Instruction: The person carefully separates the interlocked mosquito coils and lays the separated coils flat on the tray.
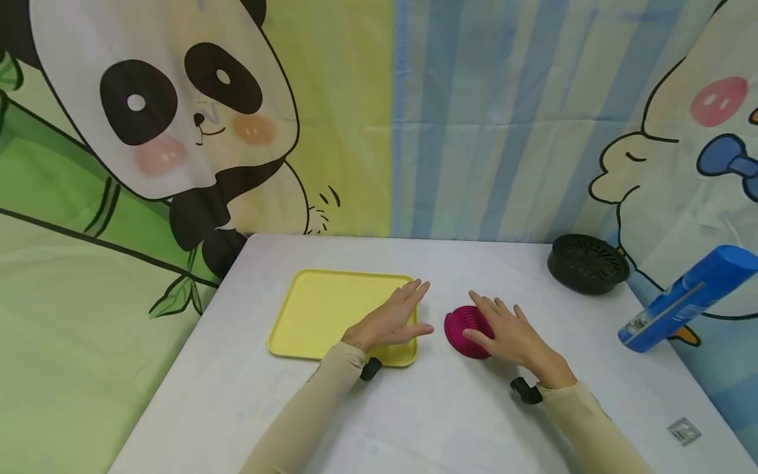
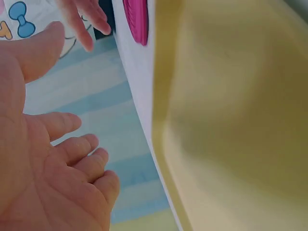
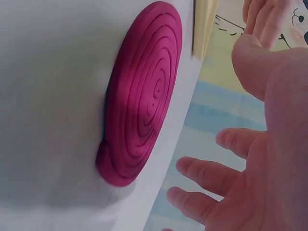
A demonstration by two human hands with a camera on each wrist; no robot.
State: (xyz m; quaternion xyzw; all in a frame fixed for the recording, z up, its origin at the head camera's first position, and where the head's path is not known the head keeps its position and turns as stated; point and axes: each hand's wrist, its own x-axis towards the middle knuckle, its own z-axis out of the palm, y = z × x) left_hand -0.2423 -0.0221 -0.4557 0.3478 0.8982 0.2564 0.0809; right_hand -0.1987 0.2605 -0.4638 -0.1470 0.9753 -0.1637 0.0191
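Observation:
A magenta disc-shaped coil (image 1: 456, 333) with spiral rings and a short tail at its edge lies flat on the white table (image 1: 450, 408). Over its right side hovers my right hand (image 1: 509, 334), fingers spread and empty; in the right wrist view a gap separates the palm (image 3: 240, 192) from the coil (image 3: 144, 96). My left hand (image 1: 391, 318) is stretched out above the right part of a yellow tray (image 1: 331, 313), also holding nothing. The left wrist view has the loosely extended fingers (image 2: 79, 151) beside the tray's rim (image 2: 161, 110).
At the back right stands a round black container (image 1: 586, 264) with a slotted top. A blue spray can (image 1: 687, 299) is near the right edge, and a small silvery square (image 1: 684, 432) lies toward the front right. Printed cartoon curtains (image 1: 450, 118) hang behind the table.

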